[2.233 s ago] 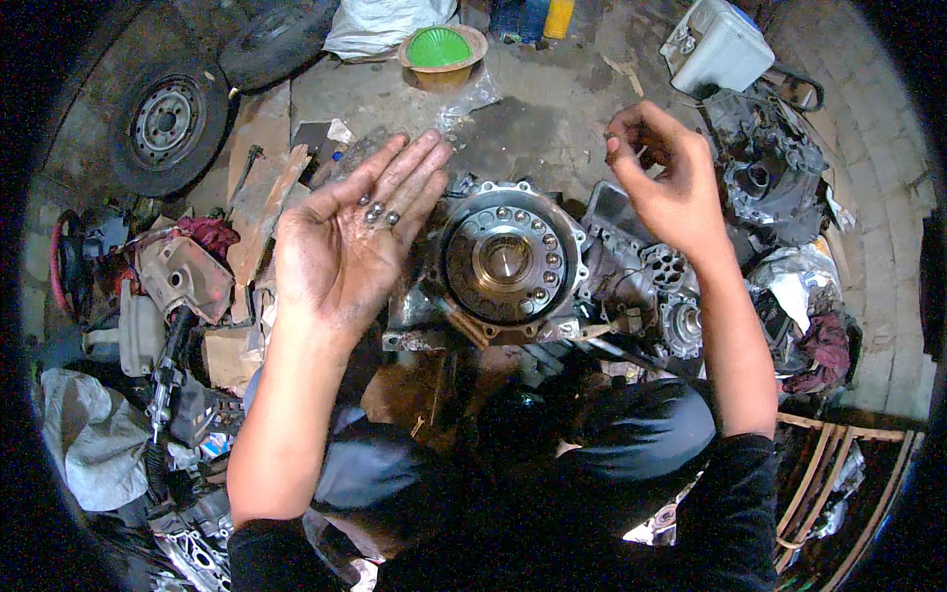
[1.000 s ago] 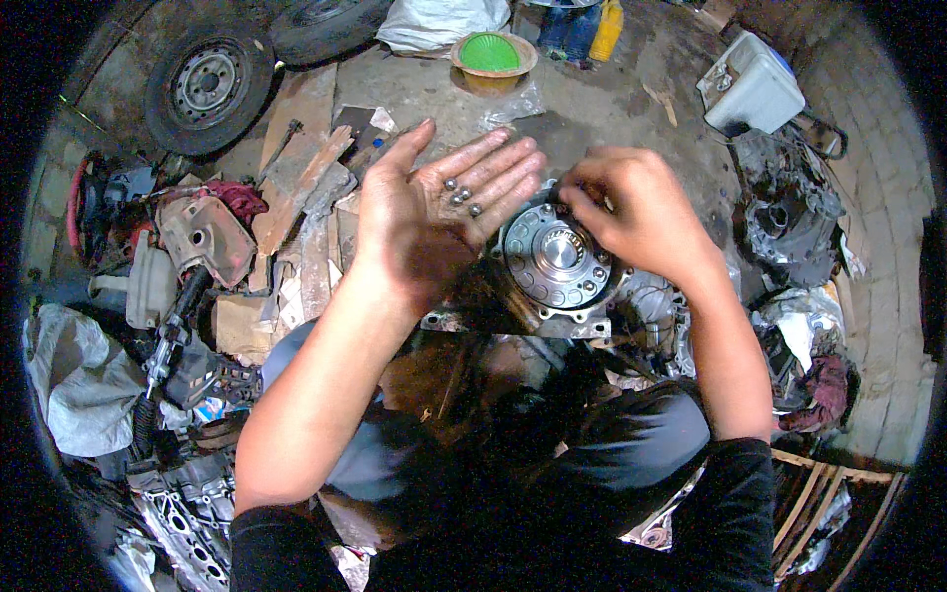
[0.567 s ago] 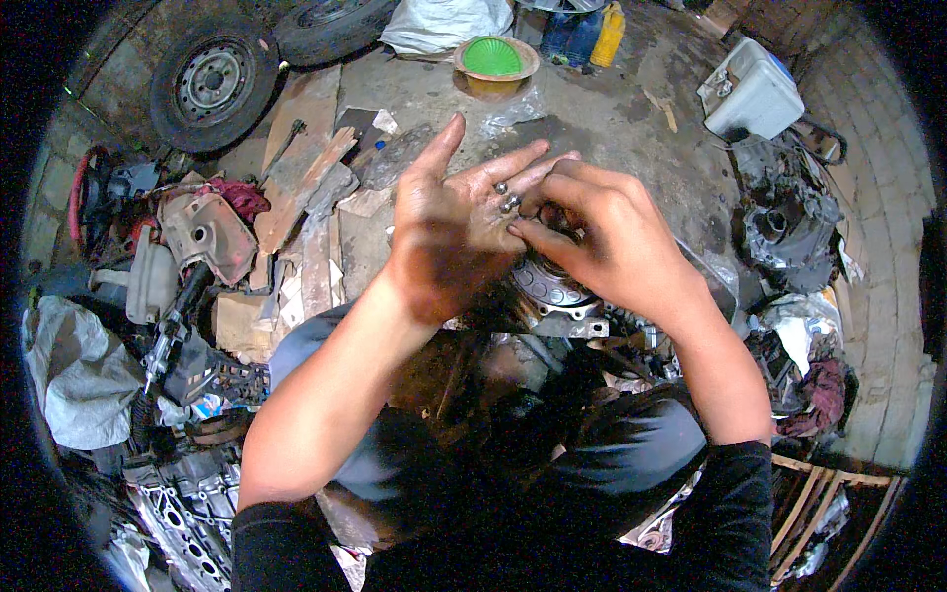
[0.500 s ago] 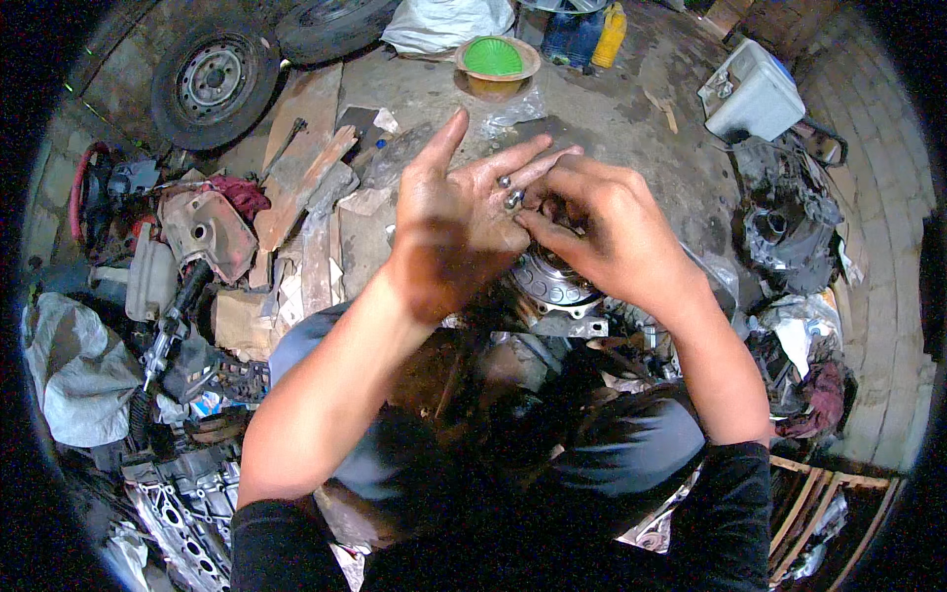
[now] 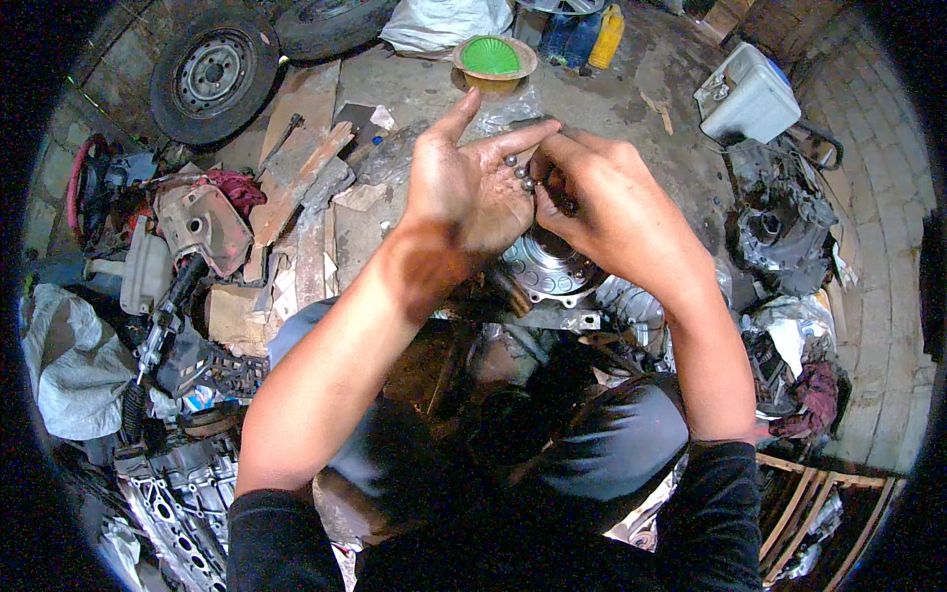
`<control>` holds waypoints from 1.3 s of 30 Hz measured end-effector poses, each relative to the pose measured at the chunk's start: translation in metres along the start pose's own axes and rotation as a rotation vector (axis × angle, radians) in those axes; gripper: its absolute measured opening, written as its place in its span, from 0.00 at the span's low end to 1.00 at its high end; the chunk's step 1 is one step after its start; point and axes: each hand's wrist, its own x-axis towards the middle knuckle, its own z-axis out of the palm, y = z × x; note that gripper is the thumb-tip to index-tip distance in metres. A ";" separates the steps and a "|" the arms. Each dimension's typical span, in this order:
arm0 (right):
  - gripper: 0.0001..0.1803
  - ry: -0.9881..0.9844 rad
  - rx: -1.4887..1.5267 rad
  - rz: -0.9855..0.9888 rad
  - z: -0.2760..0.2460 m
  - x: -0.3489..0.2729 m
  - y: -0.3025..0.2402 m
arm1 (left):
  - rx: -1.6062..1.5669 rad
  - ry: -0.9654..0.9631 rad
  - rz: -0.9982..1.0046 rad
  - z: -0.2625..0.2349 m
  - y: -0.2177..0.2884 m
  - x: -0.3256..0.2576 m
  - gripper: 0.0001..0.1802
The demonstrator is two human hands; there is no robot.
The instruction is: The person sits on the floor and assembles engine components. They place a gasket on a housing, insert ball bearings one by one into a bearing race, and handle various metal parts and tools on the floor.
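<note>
My left hand (image 5: 472,187) is palm up, thumb raised and fingers stretched out to the right. Three small shiny steel balls (image 5: 520,172) rest on it near the base of the fingers. Close against those fingers, my right hand (image 5: 592,183) is curled, its fingertips pressed together beside the balls. Whatever it pinches, if anything, is hidden. Below the hands sits a round metal part (image 5: 552,271) with a ring of circular marks and a bolt-holed flange, partly covered by my right hand.
A green-lined basin (image 5: 490,61) stands ahead, with a wheel (image 5: 214,74) at the far left. Engine parts (image 5: 178,503) lie at the lower left, and a dark gearbox-like casing (image 5: 784,222) is on the right. A white box (image 5: 750,94) stands behind it. Boards (image 5: 301,192) lie left.
Both hands have shifted slightly up in the picture. My right hand has turned and its fingertips have moved up along the left fingers; three balls now show where two showed before.
</note>
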 end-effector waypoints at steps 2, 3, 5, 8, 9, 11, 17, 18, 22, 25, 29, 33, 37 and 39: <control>0.17 0.019 0.036 -0.031 -0.001 0.004 -0.003 | -0.181 -0.273 -0.135 -0.023 0.010 0.001 0.46; 0.18 0.021 0.055 -0.049 -0.001 0.006 -0.002 | -0.271 -0.410 -0.202 -0.036 0.015 0.001 0.46; 0.19 0.011 0.085 -0.009 -0.002 0.005 0.003 | -0.134 -0.085 -0.064 -0.020 0.006 -0.001 0.45; 0.19 0.036 0.150 0.087 -0.008 0.002 0.012 | -0.037 0.141 0.048 0.001 0.005 -0.008 0.44; 0.18 0.082 0.182 0.097 -0.003 -0.002 0.025 | -0.025 0.168 0.067 0.005 0.006 -0.009 0.44; 0.15 0.066 0.205 0.142 -0.009 0.003 0.019 | -0.025 0.222 0.154 0.008 0.011 -0.014 0.43; 0.08 -0.055 0.169 0.055 0.018 0.005 0.027 | -0.048 0.202 0.276 0.002 0.024 -0.024 0.41; 0.09 -0.071 0.177 0.039 0.020 0.006 0.027 | -0.040 0.197 0.283 0.002 0.024 -0.025 0.41; 0.10 -0.114 0.109 -0.019 0.034 0.004 0.034 | -0.035 0.226 0.287 0.006 0.023 -0.028 0.41; 0.09 -0.118 0.042 0.022 0.035 0.005 0.031 | -0.030 0.220 0.286 0.005 0.024 -0.027 0.41; 0.08 -0.035 0.016 0.027 0.025 0.008 0.026 | -0.012 0.206 0.267 0.006 0.022 -0.027 0.41; 0.10 0.214 0.109 -0.019 0.005 0.011 0.001 | -0.030 0.158 0.202 0.004 0.017 -0.026 0.42; 0.10 0.204 0.136 -0.111 0.011 0.013 -0.012 | -0.311 -0.385 -0.116 -0.035 0.027 -0.016 0.45; 0.11 0.152 0.111 -0.046 0.012 0.010 -0.008 | -0.112 -0.090 0.029 -0.008 0.011 -0.015 0.46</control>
